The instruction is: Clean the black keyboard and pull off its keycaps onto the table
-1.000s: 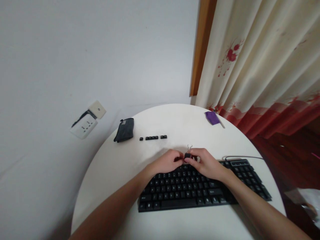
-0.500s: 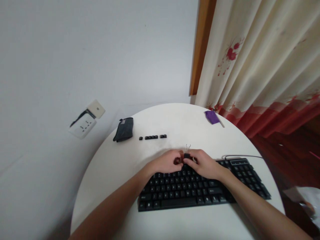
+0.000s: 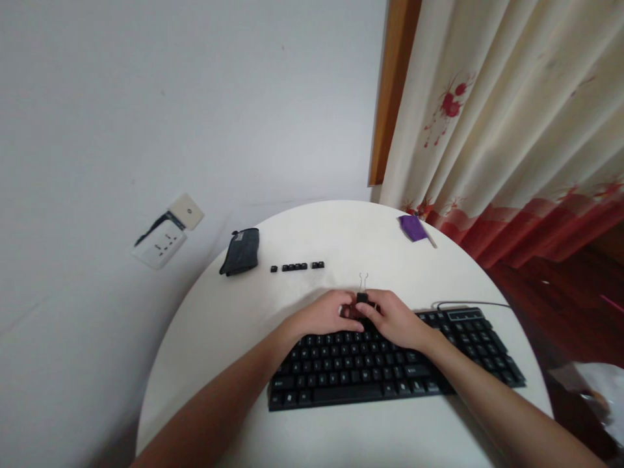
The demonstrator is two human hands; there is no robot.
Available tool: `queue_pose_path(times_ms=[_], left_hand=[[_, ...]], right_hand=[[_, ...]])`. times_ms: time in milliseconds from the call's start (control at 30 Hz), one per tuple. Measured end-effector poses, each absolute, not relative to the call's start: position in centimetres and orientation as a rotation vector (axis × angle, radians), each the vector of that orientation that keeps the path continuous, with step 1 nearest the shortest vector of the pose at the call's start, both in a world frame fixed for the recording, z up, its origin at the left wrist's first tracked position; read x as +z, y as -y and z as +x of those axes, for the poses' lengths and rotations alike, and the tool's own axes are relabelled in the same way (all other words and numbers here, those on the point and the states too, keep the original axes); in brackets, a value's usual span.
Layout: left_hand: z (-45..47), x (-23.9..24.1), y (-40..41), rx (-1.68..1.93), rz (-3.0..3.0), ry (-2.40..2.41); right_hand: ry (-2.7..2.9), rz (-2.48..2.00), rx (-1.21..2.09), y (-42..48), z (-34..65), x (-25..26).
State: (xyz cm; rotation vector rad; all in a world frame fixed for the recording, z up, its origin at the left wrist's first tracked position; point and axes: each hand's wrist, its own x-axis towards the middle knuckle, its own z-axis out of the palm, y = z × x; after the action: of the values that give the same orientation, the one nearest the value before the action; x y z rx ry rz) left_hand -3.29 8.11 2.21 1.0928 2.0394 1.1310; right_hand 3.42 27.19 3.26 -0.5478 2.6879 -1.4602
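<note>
right hand point(image 3: 392, 320) pinches a black clip point(image 3: 361, 298) by the 12 o'clock edge of the keyboard point(image 3: 358, 361); left hand point(image 3: 325, 314) curls beside it, its hold i cannot tell. on the white table point(image 3: 336, 224): keys point(image 3: 294, 266) at 11 o'clock, pouch point(image 3: 242, 252) at 10, purple cloth point(image 3: 412, 228) at 1. beyond, wall point(image 3: 219, 97) with socket point(image 3: 162, 243) at 10, curtain point(image 3: 487, 130) at 2.

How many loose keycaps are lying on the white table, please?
7: a single keycap nearest the dark pouch, a row of four to its right, then a pair farther right. The left hand and right hand may hide more.
</note>
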Motion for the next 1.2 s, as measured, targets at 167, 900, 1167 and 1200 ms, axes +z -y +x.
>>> queue_pose_path(times_ms=[167,900,1167,1200], left_hand=[[-3.1,2.7,-8.1,1.114,1.171,-2.092],[-2.9,2.4,-8.2,1.065,1.423,-2.550],[-2.9,2.4,-8.1,0.829,1.687,-2.631],[-2.9,2.3,-8.0,0.846,1.697,-2.642]], right_hand=[[-2.739,-0.450,-1.465,-26.9,3.2,2.5],[-2.747,-0.256,-1.693,-27.1,2.8,2.1],[-2.755,-0.257,-1.728,-27.2,2.7,1.7],[-2.754,-0.258,-1.735,-27.2,2.7,1.7]])
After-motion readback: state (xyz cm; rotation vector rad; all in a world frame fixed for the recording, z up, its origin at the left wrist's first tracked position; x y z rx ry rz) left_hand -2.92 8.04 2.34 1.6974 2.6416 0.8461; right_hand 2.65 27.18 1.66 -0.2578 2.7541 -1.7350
